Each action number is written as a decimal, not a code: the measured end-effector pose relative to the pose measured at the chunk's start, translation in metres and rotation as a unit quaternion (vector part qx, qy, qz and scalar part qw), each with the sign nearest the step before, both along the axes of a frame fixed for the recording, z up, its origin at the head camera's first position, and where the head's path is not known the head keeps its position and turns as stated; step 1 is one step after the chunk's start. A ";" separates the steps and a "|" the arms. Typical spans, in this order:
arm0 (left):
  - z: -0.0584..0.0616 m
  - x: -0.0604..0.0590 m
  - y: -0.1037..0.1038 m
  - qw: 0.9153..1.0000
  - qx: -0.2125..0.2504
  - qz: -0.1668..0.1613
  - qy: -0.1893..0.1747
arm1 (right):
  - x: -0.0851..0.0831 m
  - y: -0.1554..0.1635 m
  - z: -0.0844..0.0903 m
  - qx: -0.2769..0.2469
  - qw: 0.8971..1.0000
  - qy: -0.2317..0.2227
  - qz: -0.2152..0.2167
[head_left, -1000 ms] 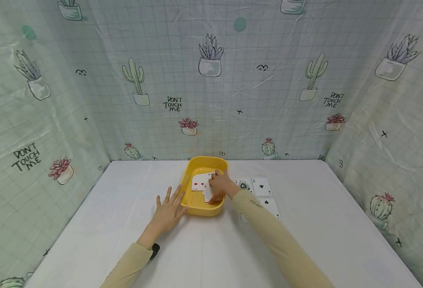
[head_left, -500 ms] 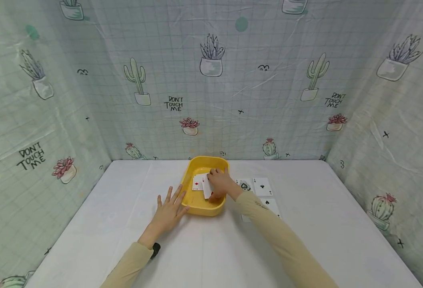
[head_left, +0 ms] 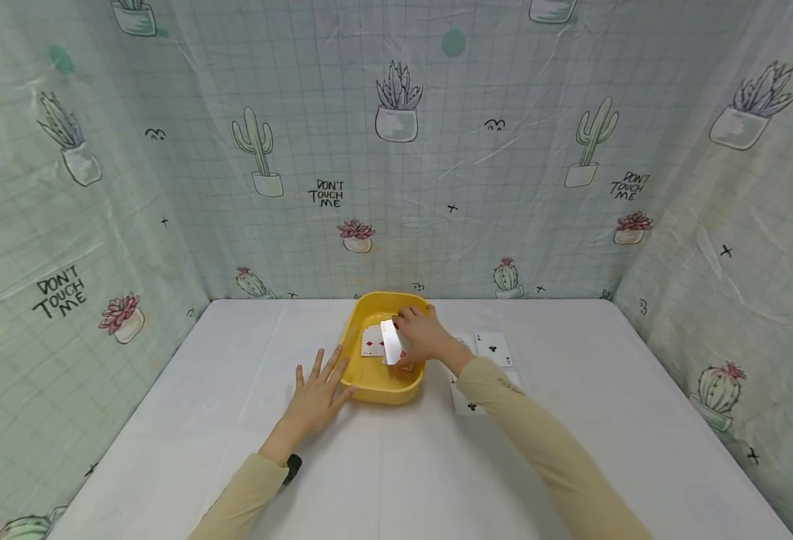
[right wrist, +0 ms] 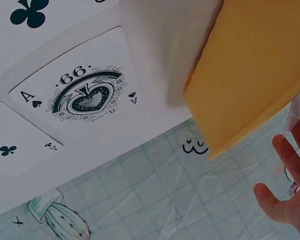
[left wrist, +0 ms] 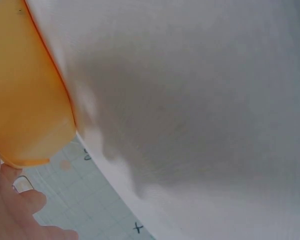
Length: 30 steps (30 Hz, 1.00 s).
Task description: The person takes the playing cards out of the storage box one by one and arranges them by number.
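Observation:
A yellow plastic tray stands on the white table. My left hand lies with fingers spread against its left rim; the left wrist view shows fingers by the tray's edge. Over the tray's right side, my right hand pinches a playing card, tilted up so that its face catches the light. Red diamond cards lie on the tray bottom, partly covered by the held card. At the right edge of the right wrist view, that card shows only as a thin pale strip by the fingertips.
Face-up black-suit cards lie right of the tray, among them an ace of clubs, another club card and an ace of spades. My right forearm passes over some of them. A patterned cloth hangs behind the table.
My right hand has raised a card off those in the tray and tilted it, shifting slightly up and right. The left hand stays at the rim.

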<state>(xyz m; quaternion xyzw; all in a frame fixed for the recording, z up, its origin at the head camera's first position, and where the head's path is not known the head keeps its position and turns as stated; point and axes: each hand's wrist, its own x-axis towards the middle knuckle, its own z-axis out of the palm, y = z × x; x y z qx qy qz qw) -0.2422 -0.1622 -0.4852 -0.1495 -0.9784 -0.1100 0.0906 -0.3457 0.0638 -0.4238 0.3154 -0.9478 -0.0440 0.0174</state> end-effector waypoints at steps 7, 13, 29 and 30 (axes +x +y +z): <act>0.002 0.001 0.001 1.000 0.002 0.001 -0.005 | 0.007 0.007 0.005 -0.018 1.000 0.008 0.016; 0.004 0.002 0.001 1.000 0.006 0.000 -0.007 | 0.015 0.013 0.013 -0.051 0.997 0.042 0.031; 0.006 0.002 0.002 1.000 0.003 0.000 -0.018 | 0.036 0.050 0.014 -0.044 0.998 0.047 0.003; 0.006 0.002 0.002 1.000 0.001 0.000 -0.018 | 0.037 0.054 0.013 -0.044 0.998 0.047 0.000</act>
